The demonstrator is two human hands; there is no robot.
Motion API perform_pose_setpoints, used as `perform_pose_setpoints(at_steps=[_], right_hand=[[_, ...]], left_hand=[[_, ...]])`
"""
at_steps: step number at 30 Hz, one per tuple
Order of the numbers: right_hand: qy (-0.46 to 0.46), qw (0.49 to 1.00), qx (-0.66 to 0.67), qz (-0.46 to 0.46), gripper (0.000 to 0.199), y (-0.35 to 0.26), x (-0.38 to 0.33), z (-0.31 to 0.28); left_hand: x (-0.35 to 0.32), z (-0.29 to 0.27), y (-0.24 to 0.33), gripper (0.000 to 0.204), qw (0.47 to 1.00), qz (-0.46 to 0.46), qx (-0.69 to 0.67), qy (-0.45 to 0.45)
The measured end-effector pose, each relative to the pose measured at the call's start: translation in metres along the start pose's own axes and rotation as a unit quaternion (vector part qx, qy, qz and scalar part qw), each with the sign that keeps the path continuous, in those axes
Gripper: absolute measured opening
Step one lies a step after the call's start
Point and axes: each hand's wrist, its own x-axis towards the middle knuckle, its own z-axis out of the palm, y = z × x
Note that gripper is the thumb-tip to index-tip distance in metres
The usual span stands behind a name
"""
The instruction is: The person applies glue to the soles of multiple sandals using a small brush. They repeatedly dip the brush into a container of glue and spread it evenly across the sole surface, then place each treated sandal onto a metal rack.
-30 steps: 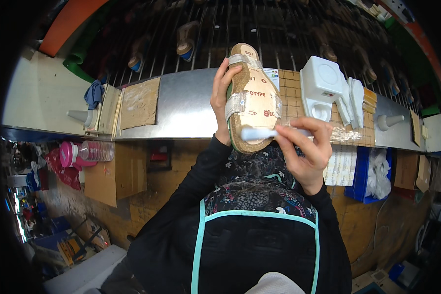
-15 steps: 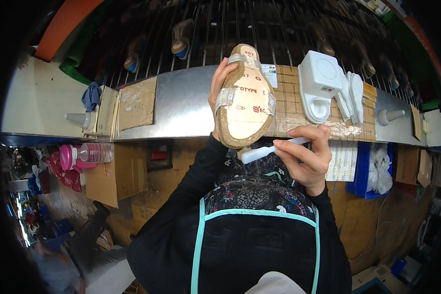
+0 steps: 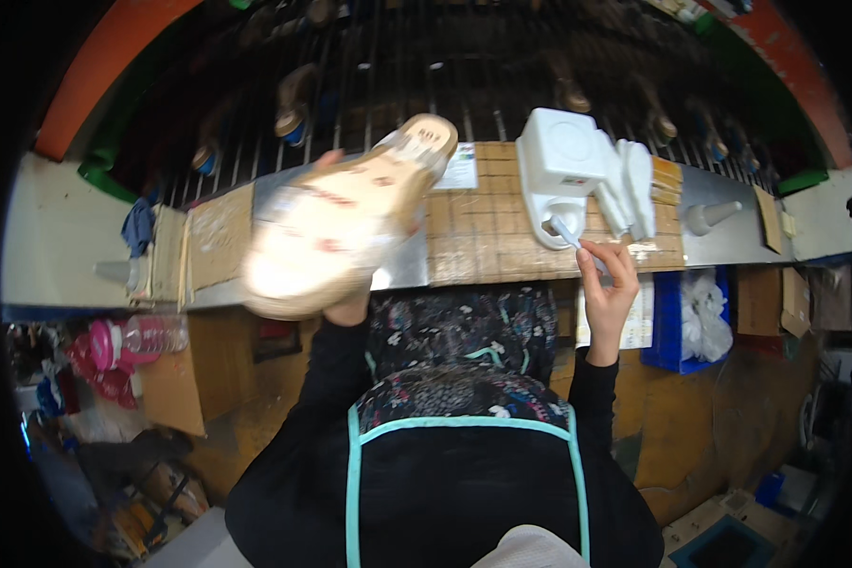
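Observation:
My left hand grips an upturned sandal by its sides, mostly hidden behind it. The sandal has a pale inner sole face, a cork-coloured edge and clear-wrapped straps; it is smeared by motion and tilted toward the left of the bench. In my right hand a small pale brush is pinched between thumb and fingers. The brush's head rests in the round cup at the front of a white plastic dispenser. Whether liquid is in the cup I cannot tell.
A taped cardboard sheet covers part of the metal bench. White flat pieces and a grey cone sit right of the dispenser. Behind runs a rack of rods with shoes. Below are a blue crate and a cardboard box.
My left hand has swung the sandal to the left and tilted it. My right hand has moved the brush from the sandal's edge to the dispenser's cup. The view has shifted.

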Motion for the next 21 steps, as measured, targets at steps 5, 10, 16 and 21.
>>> perform_pose_setpoints(at_steps=[5, 10, 16, 21], right_hand=[[0.012, 0.964, -0.262, 0.035, 0.011, 0.051, 0.008, -0.018], [0.013, 0.926, -0.359, -0.111, 0.006, 0.063, 0.02, -0.006], [-0.015, 0.887, -0.4, -0.228, 0.006, 0.064, 0.041, 0.002], [-0.075, 0.862, -0.423, -0.27, 0.006, 0.059, 0.05, -0.007]], left_hand=[[-0.012, -0.014, 0.0, 0.097, 0.897, -0.186, -0.354, 0.188], [-0.032, -0.011, -0.032, 0.098, 0.852, -0.254, -0.442, 0.119], [-0.055, -0.014, -0.058, 0.096, 0.802, -0.327, -0.499, 0.035], [-0.045, -0.021, -0.055, 0.116, 0.747, -0.349, -0.561, -0.073]])
